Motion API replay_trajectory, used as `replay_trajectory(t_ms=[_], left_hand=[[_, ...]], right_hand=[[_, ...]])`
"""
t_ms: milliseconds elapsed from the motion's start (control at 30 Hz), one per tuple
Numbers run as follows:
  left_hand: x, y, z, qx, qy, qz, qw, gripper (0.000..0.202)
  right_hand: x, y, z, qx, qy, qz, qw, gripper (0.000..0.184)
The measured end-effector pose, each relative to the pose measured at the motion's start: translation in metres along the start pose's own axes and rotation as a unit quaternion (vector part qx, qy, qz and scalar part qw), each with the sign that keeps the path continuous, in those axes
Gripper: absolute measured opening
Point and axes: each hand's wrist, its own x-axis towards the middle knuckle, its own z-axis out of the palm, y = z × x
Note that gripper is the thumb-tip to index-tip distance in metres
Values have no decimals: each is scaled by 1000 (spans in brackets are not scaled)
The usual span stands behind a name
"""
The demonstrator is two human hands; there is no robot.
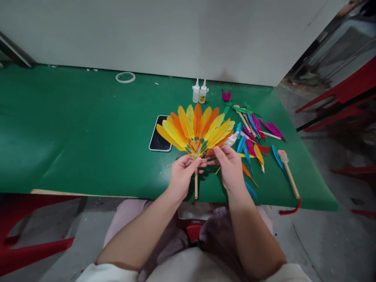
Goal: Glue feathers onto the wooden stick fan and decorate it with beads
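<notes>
A fan of yellow and orange feathers (197, 123) spreads upward over the green table, its wooden handle (196, 184) pointing toward me. My left hand (182, 174) pinches the fan near its base, thumb on top where feathers and handle meet. At the fan's lower right edge, my right hand (230, 164) has its thumb and fingers closed on an orange feather. Whether that feather is fixed to the fan I cannot tell. Behind the fan's left side lies a phone (161, 133), partly covered. A white bottle (232, 139) shows in part just beyond my right hand.
Two small glue bottles (196, 92) stand near the wall. Loose coloured feathers (249, 150) and wooden handles (245, 119) are scattered at the right. A tasselled stick (289, 172) lies near the right edge. A white ring (125, 77) rests at the back left of the green table (88, 145).
</notes>
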Motion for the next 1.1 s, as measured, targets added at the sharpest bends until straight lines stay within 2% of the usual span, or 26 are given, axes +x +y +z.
replay_trajectory(t_ms=[167, 467, 733, 1100], left_hand=[[-1, -1, 1, 12, -10, -7, 1000, 21], [-1, -2, 2, 31, 0, -10, 999, 24], [4, -4, -2, 5, -2, 31, 1000, 18], [4, -6, -3, 22, -10, 42, 999, 20]], right_hand=[[-4, 3, 7, -10, 32, -28, 999, 21], [1, 4, 4, -3, 54, -5, 999, 28], [-6, 10, 10, -21, -36, 17, 999, 22], [-10, 12, 19, 10, -58, 57, 997, 20]])
